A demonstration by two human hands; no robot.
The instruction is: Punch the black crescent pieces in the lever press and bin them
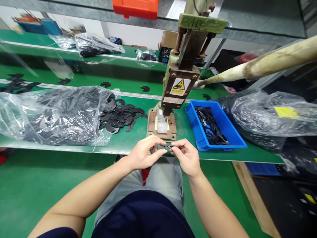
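My left hand (pixel 145 152) and my right hand (pixel 186 156) meet at the near edge of the green bench, both pinching one small black part (pixel 168 145) between their fingertips. The part is thin and mostly hidden by my fingers. Just beyond it stands a hand press (pixel 182 79) with a yellow warning label, its base plate (pixel 161 124) holding a pale block under the ram. Neither hand touches the press.
A clear plastic bag (pixel 49 114) of black crescent-shaped pieces lies left, with a loose pile (pixel 121 115) spilling from its mouth. A blue bin (pixel 215 125) of small black parts sits right of the press. The press's long lever handle (pixel 267 62) reaches right, above more bags (pixel 269 115).
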